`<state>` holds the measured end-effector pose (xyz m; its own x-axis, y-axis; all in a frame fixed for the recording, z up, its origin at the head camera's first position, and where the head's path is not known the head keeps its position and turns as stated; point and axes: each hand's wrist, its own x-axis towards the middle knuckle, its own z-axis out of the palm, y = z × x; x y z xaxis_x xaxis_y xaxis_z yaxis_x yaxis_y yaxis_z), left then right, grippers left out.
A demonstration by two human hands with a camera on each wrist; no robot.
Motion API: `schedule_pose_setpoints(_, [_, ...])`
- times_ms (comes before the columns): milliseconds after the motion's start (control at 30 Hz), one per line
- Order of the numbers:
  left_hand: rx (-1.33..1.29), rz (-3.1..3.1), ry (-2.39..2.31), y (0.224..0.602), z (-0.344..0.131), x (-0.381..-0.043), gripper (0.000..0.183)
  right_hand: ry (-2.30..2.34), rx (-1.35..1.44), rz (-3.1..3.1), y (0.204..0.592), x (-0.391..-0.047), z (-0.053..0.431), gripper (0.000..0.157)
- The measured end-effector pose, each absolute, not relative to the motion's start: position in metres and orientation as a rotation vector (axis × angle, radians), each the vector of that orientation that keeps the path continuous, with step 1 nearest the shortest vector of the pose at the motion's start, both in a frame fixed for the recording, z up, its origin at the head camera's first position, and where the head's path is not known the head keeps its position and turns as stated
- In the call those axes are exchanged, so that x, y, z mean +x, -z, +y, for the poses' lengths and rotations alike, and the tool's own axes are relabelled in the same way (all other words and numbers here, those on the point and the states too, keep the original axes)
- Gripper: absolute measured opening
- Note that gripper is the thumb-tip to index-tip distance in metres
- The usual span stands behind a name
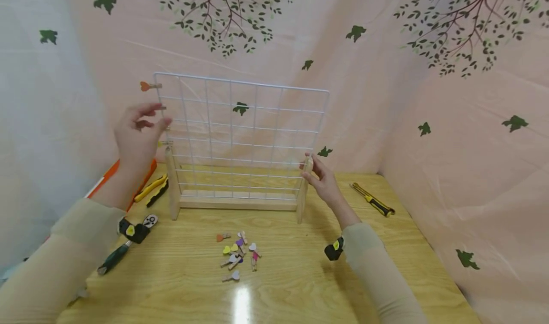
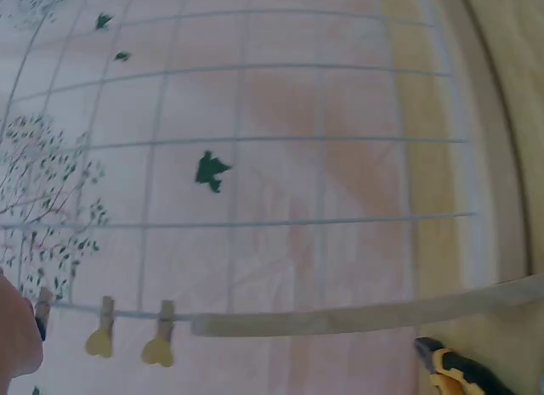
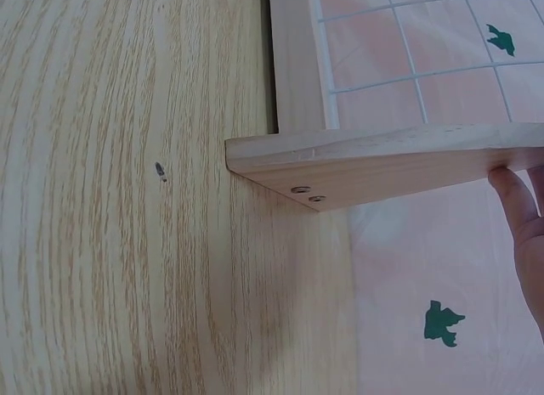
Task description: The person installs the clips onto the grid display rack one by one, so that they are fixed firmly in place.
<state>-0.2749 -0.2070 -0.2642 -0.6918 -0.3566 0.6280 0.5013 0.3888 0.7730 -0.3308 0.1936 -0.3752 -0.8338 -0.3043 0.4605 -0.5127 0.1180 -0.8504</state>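
At the upper left edge of the white wire grid point(image 1: 230, 95), my left hand point(image 1: 139, 128) has its finger and thumb at a small wooden clothespin point(image 1: 163, 108). In the left wrist view a dark blue bit of this clothespin point(image 2: 42, 314) shows beside the fingers, which hide the rest. Above it an orange heart clothespin point(image 1: 146, 86) is clipped to the grid. Below it are two yellow heart clothespins point(image 2: 99, 340). My right hand point(image 1: 323, 181) holds the top of the right wooden post point(image 1: 302, 195), fingers behind and thumb in front.
Several loose heart clothespins point(image 1: 236, 253) lie on the table point(image 1: 300, 276) before the stand. Left are a ratchet wrench point(image 1: 128, 243), yellow-handled pliers point(image 1: 152, 188) and an orange object point(image 1: 146, 178). A yellow-black tool point(image 1: 372, 200) lies at right.
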Motion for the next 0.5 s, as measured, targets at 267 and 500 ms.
schedule_pose_setpoints(267, [-0.527,-2.426,1.203,0.354,-0.18,-0.26,0.038,-1.783,0.809,-2.227,0.375,-0.331,0.193,0.055])
schedule_pose_setpoints(500, [-0.916,-2.681,0.955,0.425,-0.171,-0.254,0.04,-1.771,0.828,-2.22,0.376,-0.331,0.193,0.054])
